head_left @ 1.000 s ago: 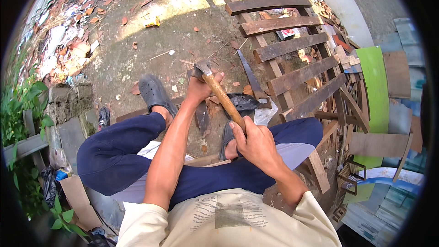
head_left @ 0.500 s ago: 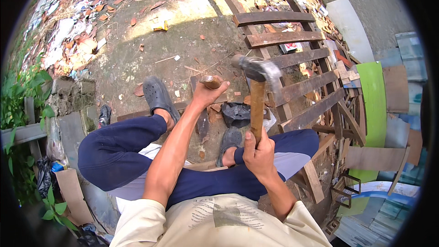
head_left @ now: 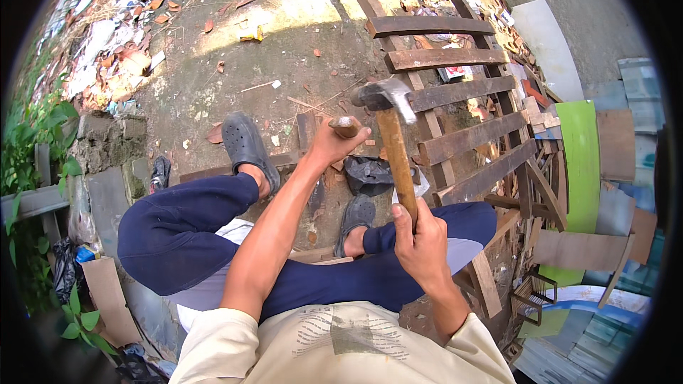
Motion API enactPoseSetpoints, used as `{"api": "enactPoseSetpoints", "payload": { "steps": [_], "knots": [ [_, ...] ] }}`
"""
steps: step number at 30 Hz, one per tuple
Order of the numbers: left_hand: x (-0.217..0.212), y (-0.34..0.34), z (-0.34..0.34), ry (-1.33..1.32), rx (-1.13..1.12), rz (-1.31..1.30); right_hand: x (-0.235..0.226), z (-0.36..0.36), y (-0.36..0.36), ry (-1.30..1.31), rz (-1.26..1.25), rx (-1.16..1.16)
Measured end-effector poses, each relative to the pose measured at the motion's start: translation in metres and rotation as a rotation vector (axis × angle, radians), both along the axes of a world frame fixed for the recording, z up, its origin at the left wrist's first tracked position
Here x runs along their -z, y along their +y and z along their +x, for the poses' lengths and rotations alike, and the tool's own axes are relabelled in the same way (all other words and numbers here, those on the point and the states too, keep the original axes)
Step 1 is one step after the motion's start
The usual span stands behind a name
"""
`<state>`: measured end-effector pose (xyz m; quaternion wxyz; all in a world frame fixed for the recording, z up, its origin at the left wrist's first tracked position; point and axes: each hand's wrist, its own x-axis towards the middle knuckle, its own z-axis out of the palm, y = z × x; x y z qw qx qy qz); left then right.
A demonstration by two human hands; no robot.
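My right hand (head_left: 420,238) grips the lower end of a wooden hammer handle. The hammer (head_left: 388,128) stands raised, its metal head up beside a slatted wooden frame (head_left: 455,92). My left hand (head_left: 334,144) is closed around a short round wooden tool (head_left: 346,125) whose blunt top sticks up from my fist, held down toward the ground between my feet. I sit with both knees apart in dark blue trousers, grey clogs (head_left: 245,146) on my feet.
A black plastic bag (head_left: 368,174) lies by my right foot. Bare dirt with dry leaves and litter spreads ahead. Green and brown board offcuts (head_left: 583,163) are stacked at right. A stone block (head_left: 107,142) and plants stand at left.
The hammer has swung up from the tool in my left hand to a raised, nearly upright position. My left hand has stayed in place.
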<state>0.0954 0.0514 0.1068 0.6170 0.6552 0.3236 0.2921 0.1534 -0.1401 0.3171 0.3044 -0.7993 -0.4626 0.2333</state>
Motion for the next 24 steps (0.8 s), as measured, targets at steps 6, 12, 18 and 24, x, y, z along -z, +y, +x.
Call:
{"api": "enactPoseSetpoints", "payload": {
  "steps": [6,12,18,24],
  "knots": [
    [0.003,0.0,-0.003,0.097,0.086,0.058,0.02,0.009,-0.009,-0.073,-0.215,-0.046],
    [-0.005,0.006,0.002,0.138,0.122,-0.037,0.033,0.006,-0.005,-0.025,-0.013,0.029],
    [0.006,0.003,-0.001,0.131,0.077,0.038,0.019,0.007,0.001,0.038,0.043,0.063],
    [0.019,0.006,-0.004,0.209,0.091,0.069,0.036,0.011,-0.004,0.035,-0.232,0.024]
  ]
}}
